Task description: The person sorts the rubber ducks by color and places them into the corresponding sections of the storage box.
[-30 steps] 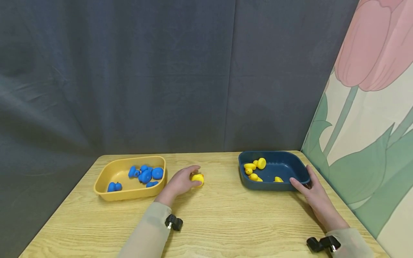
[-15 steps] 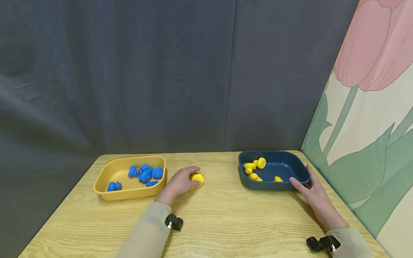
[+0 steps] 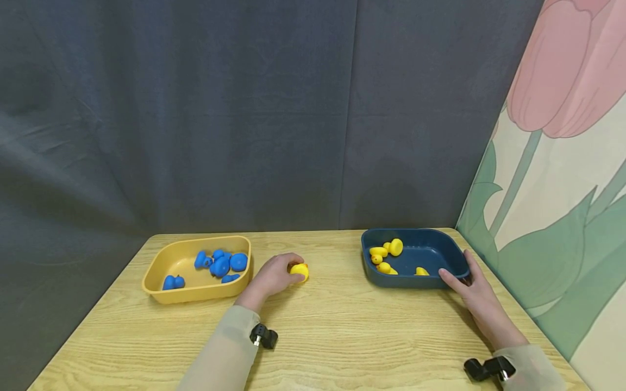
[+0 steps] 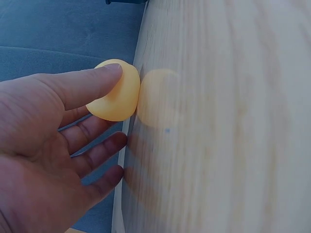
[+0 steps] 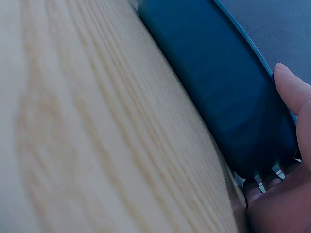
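Between the two bins, my left hand (image 3: 275, 275) pinches a yellow rubber duck (image 3: 300, 270) on the wooden table. Its thumb lies against the duck's body (image 4: 116, 99) in the left wrist view, and the other fingers curve behind, partly hidden. At the right, my right hand (image 3: 479, 301) holds the near right corner of a dark blue bin (image 3: 415, 281), thumb at the rim and fingers round the outside. The right wrist view shows the bin's outer wall (image 5: 218, 82) beside the thumb. Several yellow rubber ducks (image 3: 396, 247) lie inside that bin, mostly toward its left.
A yellow bin (image 3: 195, 296) with several blue rubber ducks (image 3: 221, 266) stands to the left of my left hand. Behind the table (image 3: 342, 336) hangs a dark grey curtain (image 3: 254, 119). A wall with painted tulips (image 3: 552, 217) borders the right side.
The index finger of my left hand has come down and closed in on the yellow rubber duck. My right hand and both bins have stayed in place.
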`<state>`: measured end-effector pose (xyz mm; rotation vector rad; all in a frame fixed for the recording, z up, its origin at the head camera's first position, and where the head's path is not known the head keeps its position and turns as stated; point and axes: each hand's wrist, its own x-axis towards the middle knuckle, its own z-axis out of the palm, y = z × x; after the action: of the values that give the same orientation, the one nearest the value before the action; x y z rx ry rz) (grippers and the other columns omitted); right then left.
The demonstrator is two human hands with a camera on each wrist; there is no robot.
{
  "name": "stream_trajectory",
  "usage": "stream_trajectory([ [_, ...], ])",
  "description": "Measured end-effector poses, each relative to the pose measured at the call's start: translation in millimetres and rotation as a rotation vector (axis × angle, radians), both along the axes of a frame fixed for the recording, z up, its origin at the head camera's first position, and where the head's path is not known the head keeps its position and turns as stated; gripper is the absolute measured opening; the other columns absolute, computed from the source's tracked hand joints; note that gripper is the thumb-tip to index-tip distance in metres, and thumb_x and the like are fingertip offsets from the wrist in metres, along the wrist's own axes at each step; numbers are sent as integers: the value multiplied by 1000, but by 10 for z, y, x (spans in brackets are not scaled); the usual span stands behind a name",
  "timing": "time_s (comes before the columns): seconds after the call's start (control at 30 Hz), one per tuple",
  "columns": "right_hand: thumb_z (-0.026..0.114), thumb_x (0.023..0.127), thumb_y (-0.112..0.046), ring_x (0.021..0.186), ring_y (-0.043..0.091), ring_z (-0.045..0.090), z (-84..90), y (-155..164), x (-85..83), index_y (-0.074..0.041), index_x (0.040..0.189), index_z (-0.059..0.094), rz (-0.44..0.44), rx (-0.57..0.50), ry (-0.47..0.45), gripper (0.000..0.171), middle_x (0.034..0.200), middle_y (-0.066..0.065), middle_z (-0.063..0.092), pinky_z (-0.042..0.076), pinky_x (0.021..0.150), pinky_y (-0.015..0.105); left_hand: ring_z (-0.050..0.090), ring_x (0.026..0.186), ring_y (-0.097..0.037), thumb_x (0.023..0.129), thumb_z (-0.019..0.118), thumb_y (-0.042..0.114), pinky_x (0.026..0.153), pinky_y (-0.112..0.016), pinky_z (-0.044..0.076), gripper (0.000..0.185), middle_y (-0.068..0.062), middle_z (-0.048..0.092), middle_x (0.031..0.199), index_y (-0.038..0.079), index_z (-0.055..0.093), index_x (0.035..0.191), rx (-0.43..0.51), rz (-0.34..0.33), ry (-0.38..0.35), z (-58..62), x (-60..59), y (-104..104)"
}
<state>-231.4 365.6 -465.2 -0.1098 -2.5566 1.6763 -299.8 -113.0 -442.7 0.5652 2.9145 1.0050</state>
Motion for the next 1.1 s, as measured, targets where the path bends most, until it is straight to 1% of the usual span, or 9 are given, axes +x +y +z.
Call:
stream_trajectory([
  [0.07,65,112,-45,163,56,-2,-6,-1,-3,-20,174,-20,-1,-9,5,108,180,16,-21,10,129,72,66,107,-24,98,87,15,99,-46,55,34,-5,75,122,8,77,129,-3,-4,8,7,-1,4],
  [0.3,65,112,-45,164,55,-3,-16,3,-8,-22,174,-21,-2,-13,3,108,180,16,-21,9,129,72,65,102,-21,99,86,14,95,-44,56,30,-4,74,119,10,76,127,10,10,-19,19,20,7],
  [0.5,65,113,-44,164,55,-3,-20,1,-5,-21,174,-21,0,-16,11,108,181,15,-21,9,129,71,65,101,-20,98,86,14,93,-44,57,31,-4,74,118,10,75,127,29,12,-19,31,24,2],
  [0.63,64,113,-43,164,55,-3,-20,9,-7,-20,174,-21,4,-11,13,107,180,14,-22,9,129,71,67,105,-23,99,86,17,95,-45,57,34,-6,74,123,9,75,130,37,13,-6,19,6,7],
  [0.83,63,114,-43,164,55,-4,-21,27,-10,-20,173,-23,20,-16,18,106,180,13,-23,8,130,70,66,124,-32,101,85,22,104,-51,56,36,-8,73,134,11,74,134,87,44,11,48,15,57],
  [0.93,63,114,-43,164,55,-2,-26,25,-10,-21,173,-22,17,-12,20,106,180,13,-22,9,130,70,66,126,-35,100,85,20,106,-53,55,38,-9,74,134,9,75,134,125,52,32,89,34,110],
  [1.1,65,113,-43,164,55,-2,-20,10,1,-20,174,-20,4,-12,16,108,181,13,-21,10,129,72,65,125,-34,98,86,18,107,-52,54,41,-9,74,134,8,74,136,157,68,78,134,58,236],
])
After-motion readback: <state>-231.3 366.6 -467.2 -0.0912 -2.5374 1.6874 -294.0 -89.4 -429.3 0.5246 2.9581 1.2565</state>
